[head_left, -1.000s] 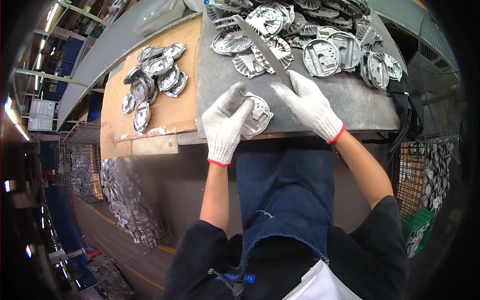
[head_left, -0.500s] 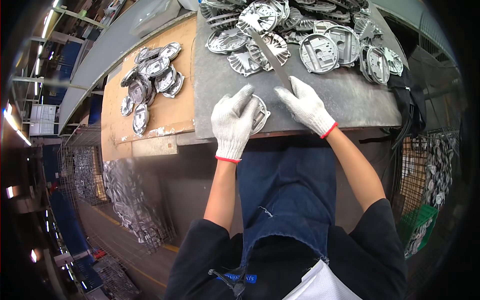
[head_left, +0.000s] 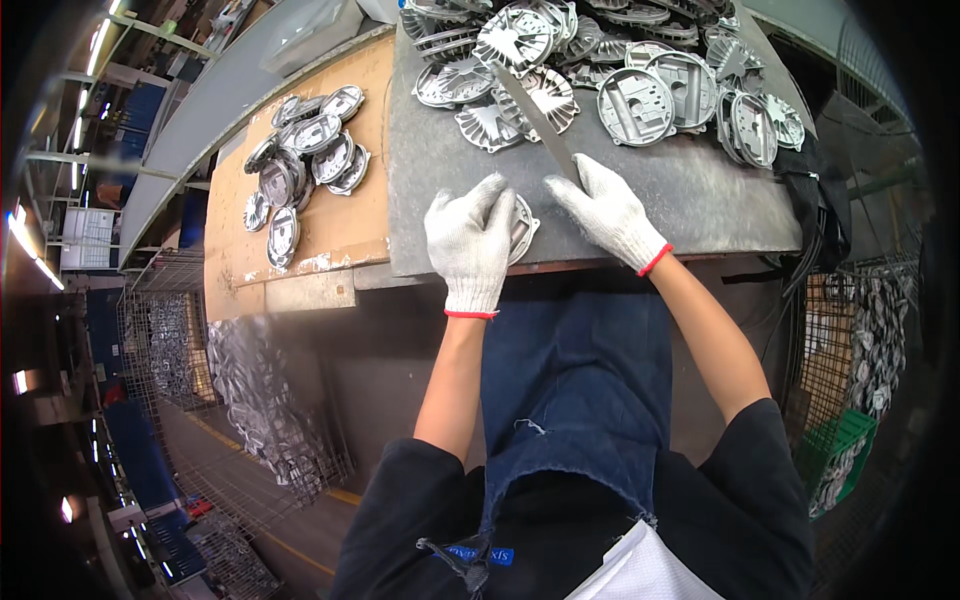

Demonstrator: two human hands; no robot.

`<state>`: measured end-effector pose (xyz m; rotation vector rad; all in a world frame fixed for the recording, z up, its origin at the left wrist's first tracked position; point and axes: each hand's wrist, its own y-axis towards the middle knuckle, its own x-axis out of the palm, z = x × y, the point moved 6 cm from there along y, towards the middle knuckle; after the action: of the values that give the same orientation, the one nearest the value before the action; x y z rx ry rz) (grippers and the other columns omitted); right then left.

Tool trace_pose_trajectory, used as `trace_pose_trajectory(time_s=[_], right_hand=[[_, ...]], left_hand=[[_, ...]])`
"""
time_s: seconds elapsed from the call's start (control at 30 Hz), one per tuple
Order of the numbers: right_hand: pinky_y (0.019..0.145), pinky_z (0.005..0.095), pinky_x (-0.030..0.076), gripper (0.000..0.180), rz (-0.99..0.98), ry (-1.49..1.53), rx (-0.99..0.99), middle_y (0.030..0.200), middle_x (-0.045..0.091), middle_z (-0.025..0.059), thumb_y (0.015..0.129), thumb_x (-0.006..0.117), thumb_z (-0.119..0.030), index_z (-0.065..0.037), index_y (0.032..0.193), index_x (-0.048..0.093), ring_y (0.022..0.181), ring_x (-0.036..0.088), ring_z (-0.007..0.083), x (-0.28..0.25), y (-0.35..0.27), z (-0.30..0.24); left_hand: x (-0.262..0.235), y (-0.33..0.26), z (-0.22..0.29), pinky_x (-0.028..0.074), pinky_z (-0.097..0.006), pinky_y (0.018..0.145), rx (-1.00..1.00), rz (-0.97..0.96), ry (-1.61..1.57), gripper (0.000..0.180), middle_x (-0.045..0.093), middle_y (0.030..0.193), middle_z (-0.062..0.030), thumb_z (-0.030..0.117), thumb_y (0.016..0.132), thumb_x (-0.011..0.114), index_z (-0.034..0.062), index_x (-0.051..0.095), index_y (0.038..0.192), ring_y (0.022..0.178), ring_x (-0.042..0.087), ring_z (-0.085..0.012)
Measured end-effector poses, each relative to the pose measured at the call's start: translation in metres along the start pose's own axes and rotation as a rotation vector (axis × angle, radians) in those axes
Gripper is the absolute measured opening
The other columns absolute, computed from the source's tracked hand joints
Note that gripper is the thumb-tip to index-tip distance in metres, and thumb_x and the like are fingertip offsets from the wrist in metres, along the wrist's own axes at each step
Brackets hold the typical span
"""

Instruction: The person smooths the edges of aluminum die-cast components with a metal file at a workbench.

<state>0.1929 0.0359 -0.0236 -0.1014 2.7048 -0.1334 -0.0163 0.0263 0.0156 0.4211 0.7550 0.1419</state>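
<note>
Round die-cast cover (head_left: pixel 523 230), one, was at the near edge of the grey counter (head_left: pixel 700 205), its recessed face upward; half hidden and circular, it showed no clear long axis. The left hand's (head_left: pixel 470 240) fingers grasped it from 9 o'clock. The right hand's (head_left: pixel 607 212) fingers clasped one flat steel blade (head_left: pixel 538 122), pointing to 11 o'clock, long axis 11-to-5. At least ten similar covers (head_left: pixel 316 134) lay heaped toward 10 o'clock on cardboard (head_left: pixel 345 228); more castings (head_left: pixel 637 106), too overlapped to count, lay toward 1 o'clock.

Workshop, heaped metal castings (head_left: pixel 636 106), wire cages (head_left: pixel 828 365)
</note>
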Motion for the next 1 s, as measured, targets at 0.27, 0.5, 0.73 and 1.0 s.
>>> trace_pose_trajectory(time_s=[0.27,0.5,0.73,1.0], right_hand=[[0.072,0.0432,0.049,0.042,0.011,-0.211,-0.066,0.081,0.058,0.0168,0.108,0.072,-0.041,-0.001,0.112,0.062,0.073,0.056,0.0290,-0.011,-0.014,-0.025],[0.071,0.0513,0.052,0.037,-0.014,-0.366,-0.125,0.083,0.066,0.0242,0.109,0.071,-0.037,-0.003,0.117,0.058,0.078,0.067,0.0482,-0.031,-0.067,-0.091],[0.068,0.0573,0.056,0.037,-0.160,-0.696,-0.147,0.081,0.072,0.0257,0.110,0.068,-0.038,-0.005,0.122,0.056,0.078,0.074,0.0484,-0.024,-0.082,-0.058],[0.057,0.0503,0.058,0.036,-0.013,-0.837,-0.241,0.069,0.071,0.0188,0.111,0.068,-0.038,-0.005,0.118,0.054,0.061,0.074,0.0399,-0.018,-0.092,-0.061]], left_hand=[[-0.005,0.001,0.005,0.059,-0.040,0.085,0.075,0.027,0.062,0.019,0.082,0.087,-0.0118,0.019,0.091,0.086,0.0045,0.088,0.103,0.086,0.076,-0.0297],[-0.006,-0.003,0.004,0.057,-0.043,0.087,0.220,0.079,0.170,0.018,0.080,0.090,-0.0062,0.029,0.088,0.088,0.0131,0.089,0.097,0.091,0.074,-0.0301],[-0.002,-0.005,0.005,0.056,-0.043,0.088,0.295,0.066,0.199,0.017,0.079,0.092,-0.0037,0.028,0.084,0.088,0.0165,0.087,0.095,0.092,0.074,-0.0282],[0.001,-0.008,0.000,0.055,-0.045,0.093,0.237,0.082,0.176,0.017,0.080,0.093,-0.0023,0.029,0.084,0.088,0.0181,0.088,0.098,0.098,0.073,-0.0284]])
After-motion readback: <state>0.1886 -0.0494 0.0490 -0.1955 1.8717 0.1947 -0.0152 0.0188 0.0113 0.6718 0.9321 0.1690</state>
